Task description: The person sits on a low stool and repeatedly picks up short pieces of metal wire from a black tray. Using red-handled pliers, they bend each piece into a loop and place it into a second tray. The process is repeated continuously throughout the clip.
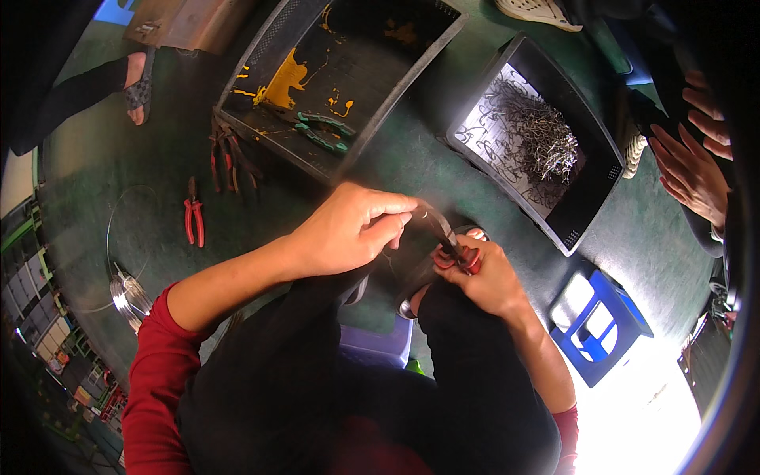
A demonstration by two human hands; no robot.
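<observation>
My right hand (492,279) is closed round the red handles of a pair of pliers (448,237), whose dark jaws point up and left. My left hand (348,229) has thumb and index finger pinched together right by the jaw tips. A thin bit of wire seems to be between them, too small to make out well. Beyond the pliers, a dark crate (582,198) holds a heap of small bent wire pieces (546,142) on a pale sheet. A larger black crate (370,150) with yellow paint stains holds green-handled pliers (324,131).
Red-handled pliers (193,214) lie on the green floor, near several more pliers (228,158) by the large crate. A wire coil (127,294) is at my left. A blue plastic stool (594,324) stands at right. Another person's hands (689,170) show at the right edge; another's foot (138,93) is far left.
</observation>
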